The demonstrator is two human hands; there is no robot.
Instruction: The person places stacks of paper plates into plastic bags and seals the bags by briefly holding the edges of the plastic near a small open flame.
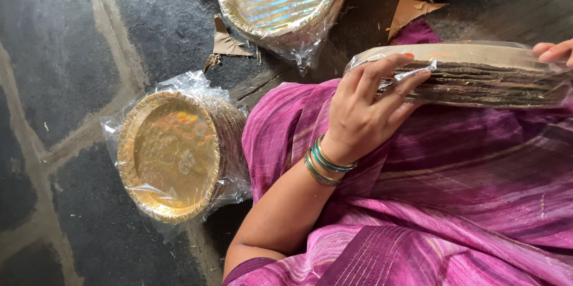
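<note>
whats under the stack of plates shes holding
The wrapped stack of plates held by the left hand sits over a pink sari. The lap and floor beneath are covered.

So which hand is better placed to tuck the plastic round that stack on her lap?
Probably the left hand: its fingers already press the wrap against the stack. The right hand shows only fingertips at the far edge.
</note>
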